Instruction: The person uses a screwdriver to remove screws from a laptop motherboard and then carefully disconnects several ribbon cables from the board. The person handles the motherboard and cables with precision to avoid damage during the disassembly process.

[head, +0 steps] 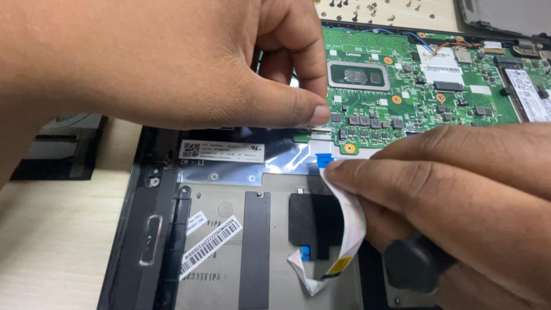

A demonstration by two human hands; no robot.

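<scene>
- Flat green circuit board (425, 86) with orange-ringed holes.
- White flat ribbon cable (351, 221), blue tab at top, yellow patch lower down.
- Black plastic laptop frame (138, 229).
- Pale wood-grain tabletop (51, 241).
- White striped barcode sticker (211, 245).
</scene>
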